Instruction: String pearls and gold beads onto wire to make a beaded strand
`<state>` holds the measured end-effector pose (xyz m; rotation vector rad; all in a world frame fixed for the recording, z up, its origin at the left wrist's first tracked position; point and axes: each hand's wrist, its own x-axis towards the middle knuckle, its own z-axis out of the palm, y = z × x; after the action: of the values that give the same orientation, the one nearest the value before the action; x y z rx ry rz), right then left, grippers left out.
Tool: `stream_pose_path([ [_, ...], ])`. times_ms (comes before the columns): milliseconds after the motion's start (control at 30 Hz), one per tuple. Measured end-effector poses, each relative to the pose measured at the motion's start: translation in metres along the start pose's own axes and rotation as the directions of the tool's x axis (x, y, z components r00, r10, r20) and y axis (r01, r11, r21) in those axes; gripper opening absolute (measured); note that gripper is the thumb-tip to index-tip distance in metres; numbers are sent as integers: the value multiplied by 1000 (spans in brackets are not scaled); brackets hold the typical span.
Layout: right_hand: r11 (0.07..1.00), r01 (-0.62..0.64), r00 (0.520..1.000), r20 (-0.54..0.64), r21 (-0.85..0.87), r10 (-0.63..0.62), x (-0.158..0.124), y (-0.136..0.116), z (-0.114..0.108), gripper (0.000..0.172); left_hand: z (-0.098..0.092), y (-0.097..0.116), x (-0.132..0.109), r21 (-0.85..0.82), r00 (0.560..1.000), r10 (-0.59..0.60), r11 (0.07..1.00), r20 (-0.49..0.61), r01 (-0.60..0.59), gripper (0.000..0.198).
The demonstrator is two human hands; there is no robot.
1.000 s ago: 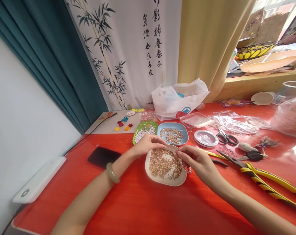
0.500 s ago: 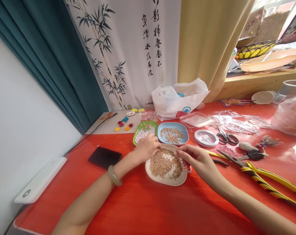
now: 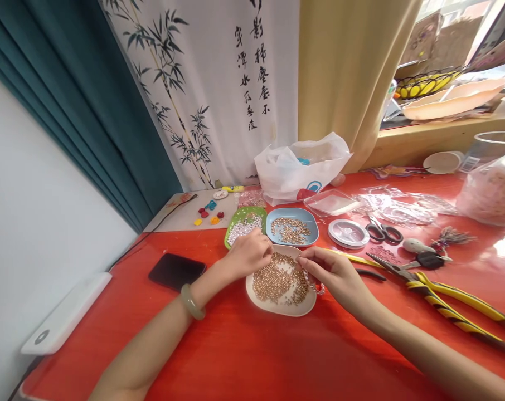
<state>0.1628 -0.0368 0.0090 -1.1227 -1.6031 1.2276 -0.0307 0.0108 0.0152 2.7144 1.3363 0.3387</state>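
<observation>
My left hand (image 3: 251, 252), with a pale green bangle (image 3: 193, 302) on the wrist, is over the upper left of a white plate (image 3: 256, 303) of small gold beads (image 3: 272, 283). Its fingers are pressed together, and whatever they pinch is too small or hidden. At the plate's right rim my right hand (image 3: 328, 269) pinches a beaded strand (image 3: 319, 288), whose pale and red beads hang below the fingers. Just behind the hands are a green dish (image 3: 227, 238) of white beads and a blue dish (image 3: 315, 236) with gold beads.
To the left lie a black phone (image 3: 176, 271) and a white device (image 3: 66, 314). On the right are a clear spool (image 3: 348, 233), scissors (image 3: 384, 230), keys (image 3: 430, 259) and yellow-black pliers (image 3: 440, 298). A white plastic bag (image 3: 281, 172) stands at the back.
The whole view has shifted slightly, with things appearing a little farther left. Both hands keep nearly the same pinched poses over the plate.
</observation>
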Motion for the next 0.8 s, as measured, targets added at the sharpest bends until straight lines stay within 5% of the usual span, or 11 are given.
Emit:
stream_pose_path([
  [100,1000,-8,1000,6,14,8,-2,-3,0,20,-2,2,1,-331,995,-99,939,-7,91,9],
  [200,999,-34,999,23,27,33,-5,-5,1,19,-5,6,2,-701,983,-182,698,24,146,7],
  [267,998,-47,998,42,38,46,-7,-6,3,19,-7,8,3,-832,974,-224,537,23,143,4],
  [367,998,-59,996,69,38,56,-8,-6,5,19,-10,11,4,-901,967,-256,419,-3,108,5],
  [567,996,-64,993,101,60,58,-8,-6,7,16,-13,18,2,-935,963,-271,342,-2,94,6],
  [800,994,-84,989,130,73,74,-9,-4,8,14,-12,20,2,-921,961,-277,379,-16,94,5],
])
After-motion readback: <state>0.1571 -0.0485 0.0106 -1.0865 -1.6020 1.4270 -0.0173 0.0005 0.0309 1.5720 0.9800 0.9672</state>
